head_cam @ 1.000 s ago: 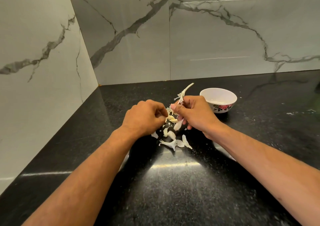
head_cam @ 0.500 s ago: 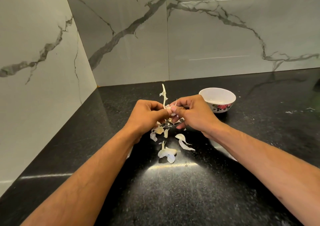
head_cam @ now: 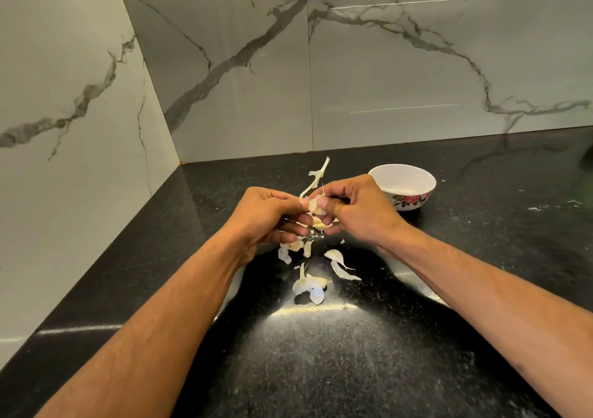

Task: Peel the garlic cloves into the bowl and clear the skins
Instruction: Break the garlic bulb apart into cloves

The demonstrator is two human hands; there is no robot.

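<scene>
A single head-worn wide-angle camera looks forward and down from close above a black worktop (head_cam: 321, 353), facing the corner where two marble walls (head_cam: 385, 64) meet; both forearms reach in from below.

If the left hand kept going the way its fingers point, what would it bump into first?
Almost at once, the garlic it pinches, and right behind that the right hand, whose fingertips meet it there. The bowl sits farther along, though depth is hard to judge.
</scene>
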